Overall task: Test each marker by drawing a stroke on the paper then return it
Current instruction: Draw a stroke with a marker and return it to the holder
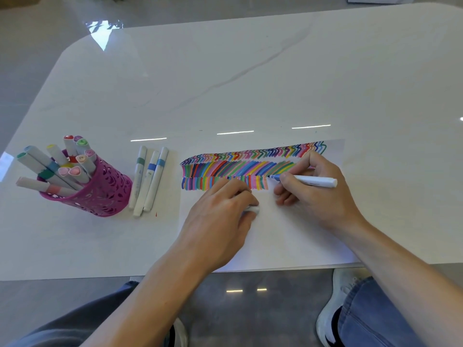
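Note:
A white sheet of paper (288,236) lies at the table's near edge, its upper part filled with rows of coloured strokes (240,169). My right hand (315,194) grips a white marker (315,181) whose blue tip touches the paper at the right end of the lowest row. My left hand (220,214) rests on the paper with its fingers curled around a small white cap (253,209), mostly hidden. A pink perforated cup (100,194) at the left holds several capped markers. Three white markers (147,179) lie side by side between cup and paper.
The white marble-look table (225,83) stretches far behind the paper. Its near edge runs just below the sheet. My legs and white shoes (338,309) show under the table on a grey floor.

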